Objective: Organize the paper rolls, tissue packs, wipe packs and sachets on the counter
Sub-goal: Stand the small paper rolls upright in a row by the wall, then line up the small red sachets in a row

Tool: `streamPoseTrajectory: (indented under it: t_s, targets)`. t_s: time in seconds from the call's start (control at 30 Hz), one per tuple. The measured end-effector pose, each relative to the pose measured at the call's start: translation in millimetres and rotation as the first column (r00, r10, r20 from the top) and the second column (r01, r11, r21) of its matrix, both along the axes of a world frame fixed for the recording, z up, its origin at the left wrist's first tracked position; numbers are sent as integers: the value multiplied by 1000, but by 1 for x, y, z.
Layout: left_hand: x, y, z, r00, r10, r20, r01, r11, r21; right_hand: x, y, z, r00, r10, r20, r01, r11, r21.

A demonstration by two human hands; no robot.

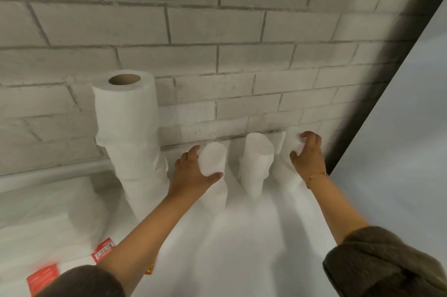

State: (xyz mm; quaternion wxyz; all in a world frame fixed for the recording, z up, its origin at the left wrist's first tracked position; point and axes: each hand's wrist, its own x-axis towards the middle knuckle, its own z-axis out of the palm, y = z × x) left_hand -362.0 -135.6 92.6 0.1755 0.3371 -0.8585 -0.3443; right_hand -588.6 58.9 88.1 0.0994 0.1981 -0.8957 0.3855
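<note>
Left hand point(191, 173): fingers curled round top paper roll point(212, 159), which sits at its 3 o'clock
Right hand point(308, 154): clasps far roll point(291, 138) at its 10 o'clock
Axis: both roughly upright, long axes vertical

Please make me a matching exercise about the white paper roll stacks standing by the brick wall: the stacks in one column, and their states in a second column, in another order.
Column one
1. tallest roll stack
2. second stack from the left
3. third stack
4. rightmost stack

Column two
a. the left hand grips its top
b. no hand touches it
c. a brown core shows on its top
d. the right hand grips its top

Pairs: 1-c, 2-a, 3-b, 4-d
</note>
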Motion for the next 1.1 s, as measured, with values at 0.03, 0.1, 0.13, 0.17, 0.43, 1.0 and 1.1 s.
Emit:
streamPoseTrajectory:
  t_s: [0.03,0.1,0.13,0.17,0.43,1.0,1.1]
  targets:
    - [1,-2,0,1000,-3,-11,3,1000,2,-1,-1,-5,1000,-1,18,1,1000,4]
    - [5,-2,2,1000,-18,-23,18,1000,2,-2,2,-8,999,-10,51,12,1000,-23]
    - [7,-2,2,999,-26,-28,26,1000,-3,-2,3,-7,998,-8,56,10,999,-33]
    - [9,-2,3,999,-32,-32,32,999,-11,0,4,-5,998,-5,59,7,999,-35]
    - [50,10,19,989,-79,-122,68,993,-92,65,18,5,994,-105,13,105,991,-78]
    - [337,16,-57,1000,-15,25,7,959,284,374,-52,-75,836,450,314,-450,890,-76]
    - [380,-3,-58,999,51,7,-50,951,306,420,-84,-77,799,495,342,-507,860,-59]
